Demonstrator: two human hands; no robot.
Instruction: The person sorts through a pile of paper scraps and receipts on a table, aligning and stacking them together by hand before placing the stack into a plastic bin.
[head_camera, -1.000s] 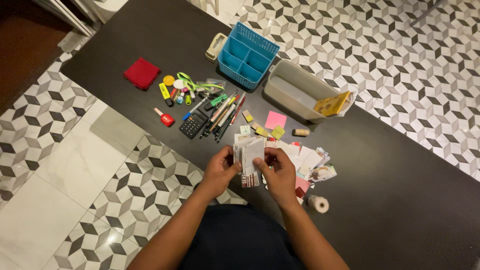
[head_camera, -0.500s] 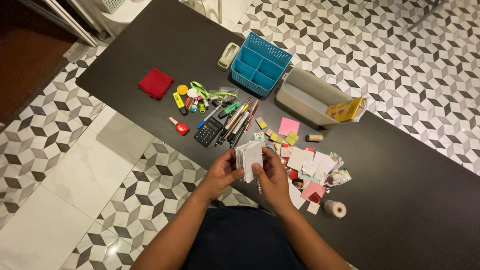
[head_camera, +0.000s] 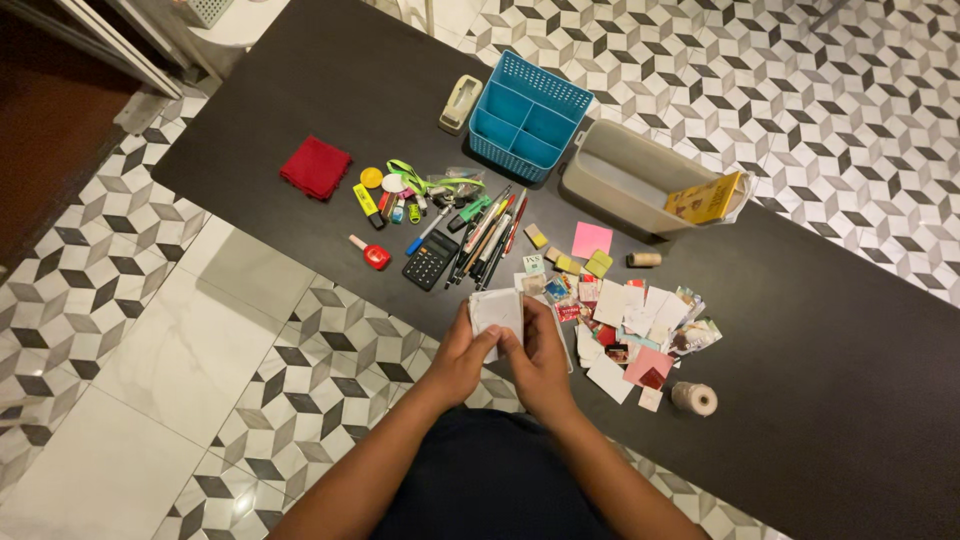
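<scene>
Paper cards (head_camera: 497, 312) in a small white stack stand upright between both hands at the black table's (head_camera: 820, 330) near edge, long axis pointing away from the person. Left hand (head_camera: 463, 357) and right hand (head_camera: 537, 362) both pinch it, equally close. Loose cards (head_camera: 640, 325) lie just right (pens (head_camera: 485, 235) and a calculator (head_camera: 430, 260) beyond).

White paper stack (head_camera: 496, 312), upright, at dark table's near edge.
</scene>
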